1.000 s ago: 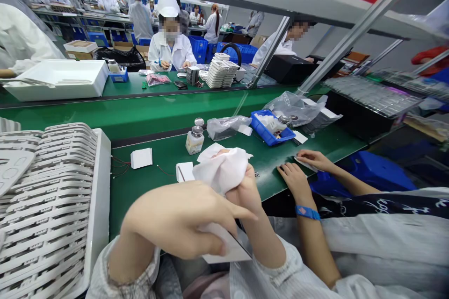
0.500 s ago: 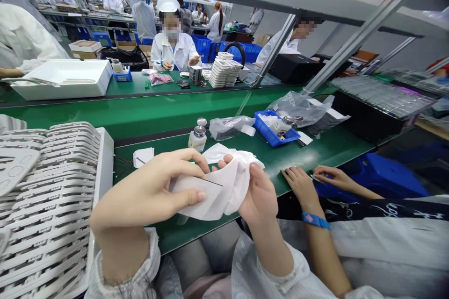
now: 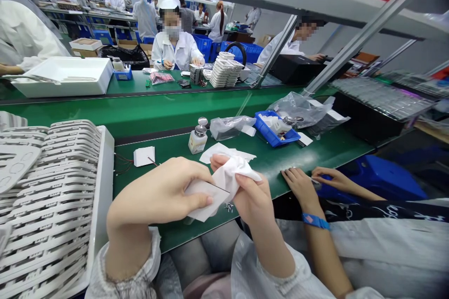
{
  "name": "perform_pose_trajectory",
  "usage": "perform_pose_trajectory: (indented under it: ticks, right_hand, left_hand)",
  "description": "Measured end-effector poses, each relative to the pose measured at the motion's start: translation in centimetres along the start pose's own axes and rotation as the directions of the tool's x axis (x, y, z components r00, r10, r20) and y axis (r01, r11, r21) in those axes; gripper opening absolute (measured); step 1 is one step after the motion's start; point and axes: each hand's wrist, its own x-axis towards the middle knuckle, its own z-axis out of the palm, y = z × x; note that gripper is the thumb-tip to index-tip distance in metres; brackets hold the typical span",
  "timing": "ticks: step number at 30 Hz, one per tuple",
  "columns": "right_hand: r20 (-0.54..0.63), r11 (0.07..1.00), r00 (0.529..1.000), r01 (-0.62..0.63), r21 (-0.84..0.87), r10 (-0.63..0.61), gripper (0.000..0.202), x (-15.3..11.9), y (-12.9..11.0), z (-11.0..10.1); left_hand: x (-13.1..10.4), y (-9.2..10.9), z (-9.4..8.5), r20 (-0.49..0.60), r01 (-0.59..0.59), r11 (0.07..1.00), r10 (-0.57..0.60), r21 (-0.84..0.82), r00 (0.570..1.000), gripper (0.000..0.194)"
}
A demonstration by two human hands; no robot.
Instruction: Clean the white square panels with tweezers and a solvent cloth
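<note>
My left hand pinches a thin, flat white piece with a dark edge between thumb and fingers. In my right hand is a crumpled white wipe, bunched against the far end of that piece. Part of the piece is hidden by the wipe and my fingers, so its exact kind does not show. Beyond my hands, more white wipes lie on the green bench. Small metallic bits lie on the bench under my hands.
A white tray of stacked white plastic frames stands at left. Ahead are a pump bottle, a white square with wires, a plastic bag and a blue bin. A co-worker's hands rest at right.
The wipe is now bunched up more tightly and covers less of the flat piece. My left hand has shifted right, closer to my right hand. The metallic bits have come into view.
</note>
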Motion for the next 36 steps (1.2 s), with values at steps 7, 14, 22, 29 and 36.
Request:
perform_pose_trajectory:
  ticks: [7,14,22,29,36]
  right_hand:
    - [-0.128,0.978,0.99,0.09,0.187,-0.067,0.022,1.4,-1.3,-2.5]
    - [0.25,0.988,0.957,-0.132,-0.085,0.149,0.031,1.2,0.0,-1.5]
    - [0.098,0.981,0.978,-0.189,0.032,0.185,0.026,3.9,-0.5,-3.4]
    - [-0.083,0.941,0.991,-0.128,-0.313,0.108,0.034,8.2,-1.0,-8.3]
    - [0.145,0.662,0.974,-0.008,-0.749,0.177,0.015,9.2,5.0,-8.9]
  left_hand:
    - [-0.9,-0.1,-0.3,0.009,-0.057,0.998,0.058,-0.033,0.998,0.009]
    - [-0.2,0.3,0.0,0.019,-0.118,0.993,0.118,-0.017,0.993,0.011]
    - [0.4,-1.6,0.5,-0.139,0.1,0.922,-0.162,-0.375,0.977,0.018]
    - [1.7,-8.3,3.1,-0.002,0.329,0.682,-0.436,-0.653,0.9,0.026]
    - [3.5,-16.1,6.5,0.087,0.484,0.615,-0.56,-0.622,0.824,0.027]
